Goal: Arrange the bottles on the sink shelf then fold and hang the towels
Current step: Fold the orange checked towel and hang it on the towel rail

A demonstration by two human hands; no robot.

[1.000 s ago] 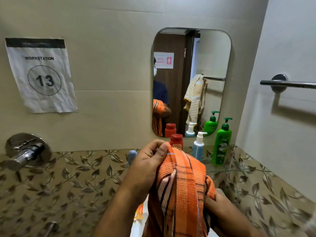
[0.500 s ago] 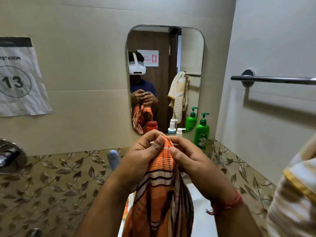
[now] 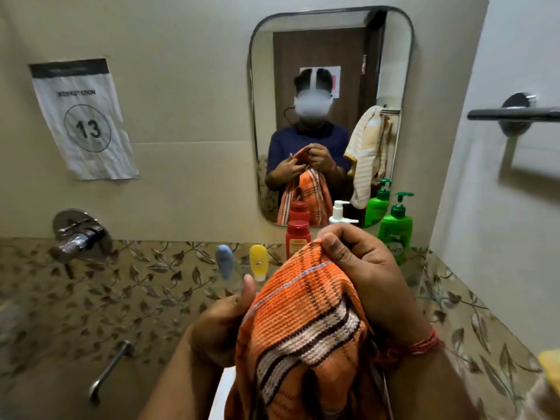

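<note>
An orange striped towel (image 3: pixel 300 322) hangs bunched in front of me over the sink. My right hand (image 3: pixel 360 268) pinches its top edge with curled fingers. My left hand (image 3: pixel 224 319) grips the towel lower on its left side, thumb up. Behind the towel a row of bottles stands along the shelf under the mirror: a small blue bottle (image 3: pixel 224 261), a yellow bottle (image 3: pixel 258 261), a red bottle (image 3: pixel 298 238), a white pump bottle (image 3: pixel 339 212) partly hidden by my right hand, and a green pump bottle (image 3: pixel 395 227).
A bare metal towel bar (image 3: pixel 512 113) juts from the right wall. The mirror (image 3: pixel 330 50) reflects a person and a cream striped towel on another bar. A chrome tap valve (image 3: pixel 79 234) sits at left, a spout (image 3: pixel 109 371) below. A yellow-edged cloth (image 3: pixel 548 371) shows at lower right.
My hands have separated along the towel's edge: the left slid down and left, the right still pinches the top. The view swung back left, revealing the blue and yellow bottles.
</note>
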